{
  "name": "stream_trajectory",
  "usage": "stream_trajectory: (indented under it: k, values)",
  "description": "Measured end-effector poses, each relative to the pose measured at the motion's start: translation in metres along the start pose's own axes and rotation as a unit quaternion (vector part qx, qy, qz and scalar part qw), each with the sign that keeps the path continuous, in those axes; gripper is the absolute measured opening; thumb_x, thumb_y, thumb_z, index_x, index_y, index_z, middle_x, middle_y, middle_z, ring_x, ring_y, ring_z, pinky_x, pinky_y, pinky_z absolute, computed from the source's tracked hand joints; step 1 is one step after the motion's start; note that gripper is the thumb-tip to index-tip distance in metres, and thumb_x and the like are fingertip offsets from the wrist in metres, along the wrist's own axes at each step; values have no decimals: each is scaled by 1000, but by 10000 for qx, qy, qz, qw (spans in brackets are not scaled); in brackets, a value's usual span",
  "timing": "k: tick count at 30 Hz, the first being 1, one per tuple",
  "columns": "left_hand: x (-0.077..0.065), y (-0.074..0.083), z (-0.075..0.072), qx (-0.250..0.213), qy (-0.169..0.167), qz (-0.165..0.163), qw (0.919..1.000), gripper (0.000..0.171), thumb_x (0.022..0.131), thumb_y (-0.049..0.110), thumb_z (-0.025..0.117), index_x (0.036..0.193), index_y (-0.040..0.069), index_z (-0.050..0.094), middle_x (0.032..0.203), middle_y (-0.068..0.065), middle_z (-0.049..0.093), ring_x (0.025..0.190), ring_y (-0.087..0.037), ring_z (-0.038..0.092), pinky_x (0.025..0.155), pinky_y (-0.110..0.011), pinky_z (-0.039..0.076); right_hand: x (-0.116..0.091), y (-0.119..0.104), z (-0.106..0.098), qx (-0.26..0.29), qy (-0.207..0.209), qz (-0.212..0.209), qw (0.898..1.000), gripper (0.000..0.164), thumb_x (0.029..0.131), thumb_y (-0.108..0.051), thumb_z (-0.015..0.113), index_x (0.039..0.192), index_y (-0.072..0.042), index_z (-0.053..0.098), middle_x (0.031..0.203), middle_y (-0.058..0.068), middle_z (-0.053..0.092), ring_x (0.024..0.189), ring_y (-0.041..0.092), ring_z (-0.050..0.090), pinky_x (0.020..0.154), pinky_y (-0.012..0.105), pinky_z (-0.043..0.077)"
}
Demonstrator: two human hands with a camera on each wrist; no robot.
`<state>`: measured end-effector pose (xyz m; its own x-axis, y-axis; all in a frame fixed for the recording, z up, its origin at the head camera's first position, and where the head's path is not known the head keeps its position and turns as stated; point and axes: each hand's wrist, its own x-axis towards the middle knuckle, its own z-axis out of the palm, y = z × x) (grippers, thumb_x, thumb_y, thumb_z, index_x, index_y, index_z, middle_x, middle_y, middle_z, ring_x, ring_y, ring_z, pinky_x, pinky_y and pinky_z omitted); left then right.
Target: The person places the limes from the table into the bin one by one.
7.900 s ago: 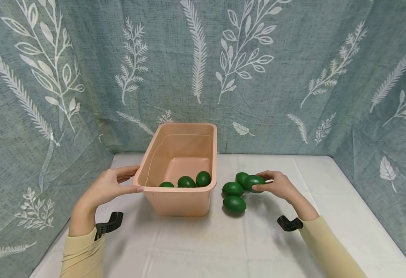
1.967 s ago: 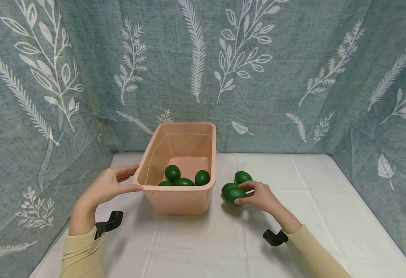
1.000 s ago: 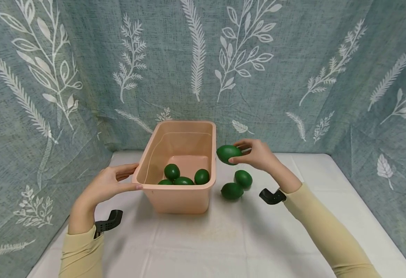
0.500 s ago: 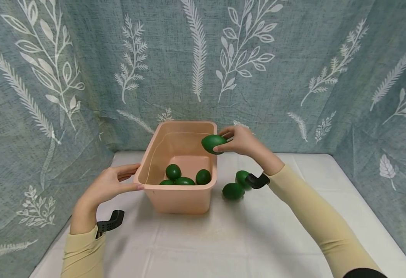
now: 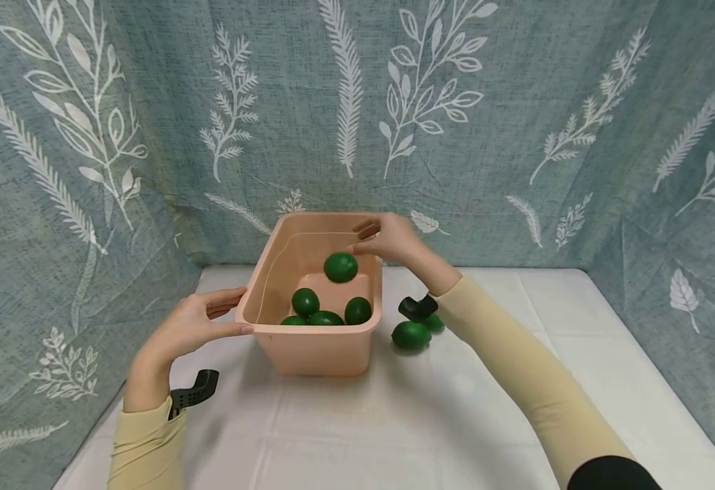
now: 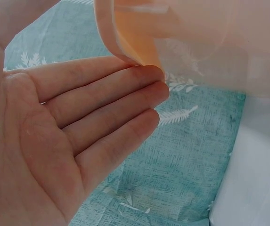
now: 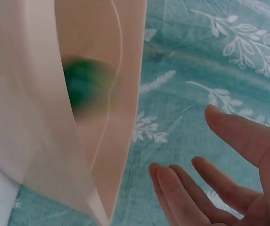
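A peach plastic bin stands on the white table. My left hand is at its front left corner, thumb on the front rim and straight fingers touching the side rim. Over the right rim, my right hand is empty, its fingers spread and relaxed. Just below its fingertips a dark green lime hangs in mid-air inside the bin, blurred in the right wrist view. Several more limes lie at the bin's near end, partly hidden by the front wall.
Right of the bin, a lime lies on the white table. Another lime behind it is partly covered by the right wrist's black camera mount. A blue-green leaf-patterned cloth surrounds the table's back and sides.
My right hand has picked a lime from the table pile, carried it up and left over the bin and let go. Earlier, another lime went in too. The left hand has stayed put.
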<state>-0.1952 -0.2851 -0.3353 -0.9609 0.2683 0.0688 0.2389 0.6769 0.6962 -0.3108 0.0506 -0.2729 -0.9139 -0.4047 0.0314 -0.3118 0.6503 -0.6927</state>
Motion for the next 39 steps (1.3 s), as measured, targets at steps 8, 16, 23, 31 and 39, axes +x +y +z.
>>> stream_trajectory:
  k: [8,16,23,31,39]
  values:
    - [1,-1,0,-27,8,43,10000,72,80,43,75,140,13,48,141,-9,51,130,-35,46,105,-46,46,-6,10,-5,109,223,-147,9996,50,83,-34,74,127,-14,61,122,9,64,114,24,59,91,40,55]
    - [2,-4,-1,73,50,60,9999,73,80,44,74,141,12,48,140,-5,51,130,-32,47,105,-43,46,-22,33,-10,140,254,-9,9996,51,84,-32,73,128,-12,59,125,11,61,113,28,60,86,38,58]
    - [1,-5,1,135,60,38,9999,73,81,45,73,141,14,48,141,-4,51,130,-32,47,104,-43,46,-39,57,-4,1,232,130,9996,53,84,-34,73,130,-12,57,128,11,59,113,28,61,88,38,58]
    - [1,-4,1,139,94,26,9999,72,81,44,73,141,14,48,140,-3,52,129,-31,48,104,-42,47,-52,89,8,111,193,192,9996,51,83,-30,74,127,-9,59,125,14,61,112,30,62,89,38,57]
    - [1,-4,1,67,90,31,9999,71,80,43,74,140,14,49,139,-5,52,129,-31,48,104,-42,46,-62,120,28,102,157,317,9993,49,83,-30,74,124,-8,61,122,15,62,109,30,63,89,38,57]
